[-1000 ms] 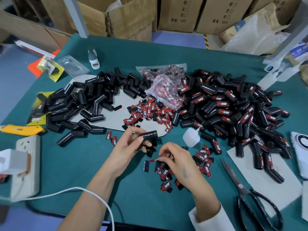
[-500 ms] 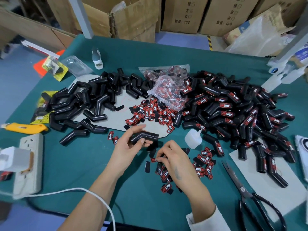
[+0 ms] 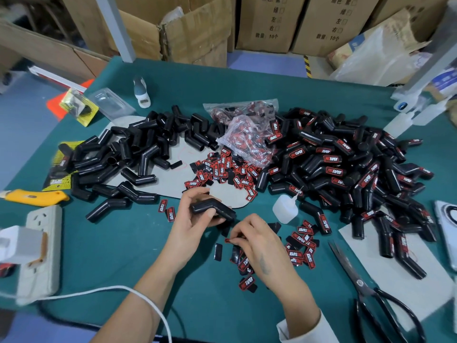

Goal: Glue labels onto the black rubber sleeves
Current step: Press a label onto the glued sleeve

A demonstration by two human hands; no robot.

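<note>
**Labelling station: one sleeve in hand, one label pinched**

Left edge: white power strip (image 3: 40,246) with a grey-white adapter (image 3: 21,243) plugged in, hard against the worktop (image 3: 111,263) rim. A white cable (image 3: 103,290) loops across the near edge and over the left forearm. A yellow utility knife (image 3: 34,197) lies above the strip. Bare green cloth shows between the strip and the hands.

Left-centre: heap of unlabelled sleeves (image 3: 128,154), glossy black, bent tubes, partly on a grey sheet (image 3: 173,179). Clear blister pack (image 3: 111,105) and a small white-grey bottle (image 3: 141,94) lie behind it.

Centre: left hand (image 3: 195,219), grip clamped on one black rubber sleeve (image 3: 214,209), held just above the cloth, bend upward. Right hand (image 3: 259,246), fingertips together pinching a red-and-black label (image 3: 228,240) by its edge, close below the sleeve. Loose labels (image 3: 222,169) are scattered behind the hands; more labels (image 3: 300,246) lie by the right hand, some face down. A clear plastic bag (image 3: 247,137), crinkled, holds further labels. Soft translucent glue bottle (image 3: 284,209) lies tilted, nozzle toward the right pile.

Right: large pile of labelled sleeves (image 3: 346,169), spilling onto white paper (image 3: 395,276). Black-handled scissors (image 3: 376,295) lie at the near right corner, open strip of cloth beside them.

Far edge: cardboard boxes (image 3: 267,21) crowd the worktop's back rim.
</note>
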